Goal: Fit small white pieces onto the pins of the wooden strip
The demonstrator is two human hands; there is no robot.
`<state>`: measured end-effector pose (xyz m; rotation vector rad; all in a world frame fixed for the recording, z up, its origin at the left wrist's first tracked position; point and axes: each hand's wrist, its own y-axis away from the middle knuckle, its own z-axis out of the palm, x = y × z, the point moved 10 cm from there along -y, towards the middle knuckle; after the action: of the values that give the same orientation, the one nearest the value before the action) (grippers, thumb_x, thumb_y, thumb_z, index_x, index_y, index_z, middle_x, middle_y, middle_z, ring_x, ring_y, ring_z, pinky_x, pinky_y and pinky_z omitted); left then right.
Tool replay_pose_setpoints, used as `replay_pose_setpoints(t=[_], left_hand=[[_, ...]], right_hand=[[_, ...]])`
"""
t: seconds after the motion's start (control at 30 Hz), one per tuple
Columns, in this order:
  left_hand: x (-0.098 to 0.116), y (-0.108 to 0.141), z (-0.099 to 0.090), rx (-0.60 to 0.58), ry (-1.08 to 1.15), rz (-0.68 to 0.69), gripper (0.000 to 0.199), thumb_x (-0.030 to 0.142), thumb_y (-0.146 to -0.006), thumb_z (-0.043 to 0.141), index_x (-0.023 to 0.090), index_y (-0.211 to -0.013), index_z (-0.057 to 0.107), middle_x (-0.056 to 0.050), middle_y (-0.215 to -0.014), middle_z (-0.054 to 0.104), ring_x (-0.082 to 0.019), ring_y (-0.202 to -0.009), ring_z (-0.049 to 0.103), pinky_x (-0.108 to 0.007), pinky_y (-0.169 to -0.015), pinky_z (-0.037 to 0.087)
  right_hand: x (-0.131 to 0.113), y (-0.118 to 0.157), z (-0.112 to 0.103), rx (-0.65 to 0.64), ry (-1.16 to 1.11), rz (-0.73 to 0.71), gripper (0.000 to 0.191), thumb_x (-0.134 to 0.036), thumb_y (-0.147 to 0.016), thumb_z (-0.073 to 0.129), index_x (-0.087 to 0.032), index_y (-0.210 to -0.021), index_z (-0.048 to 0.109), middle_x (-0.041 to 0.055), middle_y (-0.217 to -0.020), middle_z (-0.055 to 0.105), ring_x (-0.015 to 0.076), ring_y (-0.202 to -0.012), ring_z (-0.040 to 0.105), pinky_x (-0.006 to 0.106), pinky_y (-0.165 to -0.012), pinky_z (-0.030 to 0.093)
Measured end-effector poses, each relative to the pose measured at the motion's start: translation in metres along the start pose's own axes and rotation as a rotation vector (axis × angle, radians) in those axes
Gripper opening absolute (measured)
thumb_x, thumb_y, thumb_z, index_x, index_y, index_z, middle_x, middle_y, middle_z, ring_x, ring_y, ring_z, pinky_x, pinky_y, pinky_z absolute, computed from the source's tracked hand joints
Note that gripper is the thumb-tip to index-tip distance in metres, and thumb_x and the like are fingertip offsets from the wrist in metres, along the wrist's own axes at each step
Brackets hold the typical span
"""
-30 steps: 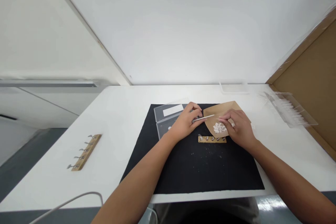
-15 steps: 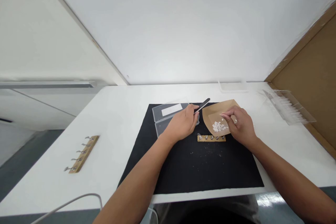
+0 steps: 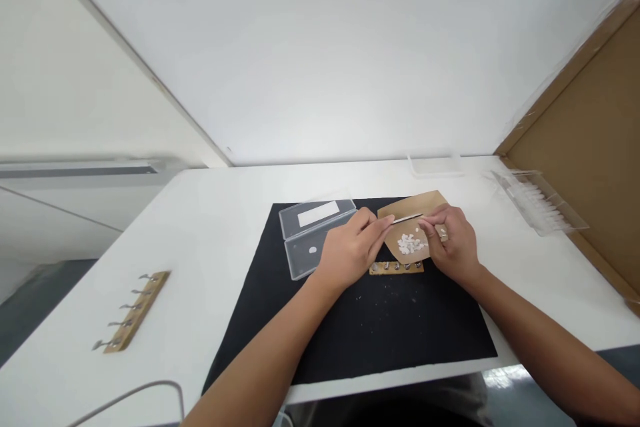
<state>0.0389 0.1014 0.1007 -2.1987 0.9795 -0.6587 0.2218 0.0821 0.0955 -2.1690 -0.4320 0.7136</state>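
Note:
My left hand [image 3: 354,243] is closed around a thin nail file [image 3: 407,219], which points right and lies almost edge-on to me. The file's far end meets the fingertips of my right hand [image 3: 450,240], where thumb and forefinger pinch a tiny pale piece that looks like a false nail, mostly hidden by the fingers. Below both hands is a brown paper tray [image 3: 395,212] with a heap of small white false nails [image 3: 411,244]. Just in front of the tray, a wooden strip with metal stands [image 3: 397,268] rests on the black mat [image 3: 380,340].
An open clear plastic case [image 3: 300,263] lies on the mat's left, one white piece inside. Another wooden strip with stands [image 3: 135,313] is on the white table at left. Clear boxes of nail tips [image 3: 537,203] sit at right, near a cardboard panel [image 3: 590,147]. A cable [image 3: 150,385] crosses front left.
My left hand has brought the nail file down and rightward, from tilted upward to nearly level against my right fingertips. The plastic case shows more now. The view has shifted slightly.

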Motion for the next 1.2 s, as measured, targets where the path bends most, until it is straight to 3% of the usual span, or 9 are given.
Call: replay_pose_setpoints(t=[0.17, 0.27, 0.57, 0.67, 0.87, 1.07, 1.2], left_hand=[[-0.003, 0.002, 0.010, -0.017, 0.194, -0.072, 0.023, 0.025, -0.108, 0.056, 0.018, -0.124, 0.071, -0.003, -0.087, 0.063, -0.014, -0.081, 0.064, -0.025, -0.071, 0.053], [-0.003, 0.001, 0.011, -0.002, 0.257, -0.122, 0.024, 0.025, -0.109, 0.055, 0.017, -0.125, 0.070, -0.004, -0.090, 0.064, -0.015, -0.082, 0.065, -0.028, -0.074, 0.055], [0.004, 0.003, 0.009, -0.026, 0.165, -0.186, 0.025, 0.027, -0.110, 0.050, 0.019, -0.123, 0.070, -0.004, -0.087, 0.063, -0.013, -0.072, 0.059, -0.024, -0.065, 0.052], [0.003, 0.003, 0.010, -0.017, 0.169, -0.189, 0.024, 0.025, -0.109, 0.052, 0.018, -0.123, 0.070, -0.005, -0.091, 0.066, -0.014, -0.075, 0.062, -0.025, -0.068, 0.054], [0.010, -0.001, 0.012, -0.043, 0.280, -0.147, 0.024, 0.018, -0.108, 0.050, 0.017, -0.126, 0.067, -0.010, -0.108, 0.070, -0.019, -0.101, 0.071, -0.031, -0.085, 0.060], [0.010, 0.003, 0.020, -0.139, 0.290, -0.102, 0.038, 0.013, -0.107, 0.046, 0.019, -0.143, 0.059, -0.014, -0.118, 0.069, -0.021, -0.104, 0.071, -0.033, -0.084, 0.063], [0.006, 0.003, 0.014, -0.083, 0.281, -0.096, 0.035, 0.015, -0.108, 0.050, 0.021, -0.139, 0.064, -0.010, -0.112, 0.074, -0.018, -0.097, 0.073, -0.029, -0.080, 0.063]], right_hand=[[-0.012, -0.001, -0.001, 0.031, 0.058, -0.125, 0.010, -0.022, -0.101, 0.067, -0.025, -0.096, 0.058, 0.0015, -0.084, 0.072, 0.0203, -0.080, 0.070, 0.037, -0.074, 0.054], [-0.009, -0.001, 0.001, 0.014, 0.090, -0.126, 0.008, -0.024, -0.101, 0.067, -0.025, -0.096, 0.060, 0.0029, -0.086, 0.074, 0.0214, -0.082, 0.072, 0.038, -0.075, 0.055], [-0.005, -0.002, 0.004, -0.042, 0.101, -0.076, 0.009, -0.024, -0.100, 0.067, -0.026, -0.093, 0.062, 0.0054, -0.089, 0.077, 0.0222, -0.082, 0.073, 0.038, -0.071, 0.057], [-0.007, -0.002, 0.008, -0.072, 0.064, -0.050, 0.009, -0.021, -0.100, 0.065, -0.026, -0.093, 0.061, 0.0060, -0.092, 0.076, 0.0218, -0.084, 0.072, 0.036, -0.069, 0.056], [-0.008, -0.001, 0.003, -0.044, 0.068, -0.023, 0.009, -0.019, -0.100, 0.066, -0.025, -0.095, 0.061, 0.0042, -0.092, 0.075, 0.0169, -0.071, 0.068, 0.031, -0.060, 0.051], [-0.002, -0.001, 0.001, -0.044, 0.095, 0.018, 0.009, -0.023, -0.101, 0.065, -0.025, -0.093, 0.062, 0.0035, -0.090, 0.076, 0.0175, -0.074, 0.068, 0.031, -0.059, 0.049], [0.000, 0.001, 0.002, -0.054, 0.091, 0.027, 0.009, -0.024, -0.100, 0.066, -0.026, -0.093, 0.062, 0.0016, -0.090, 0.077, 0.0157, -0.068, 0.068, 0.029, -0.057, 0.048]])
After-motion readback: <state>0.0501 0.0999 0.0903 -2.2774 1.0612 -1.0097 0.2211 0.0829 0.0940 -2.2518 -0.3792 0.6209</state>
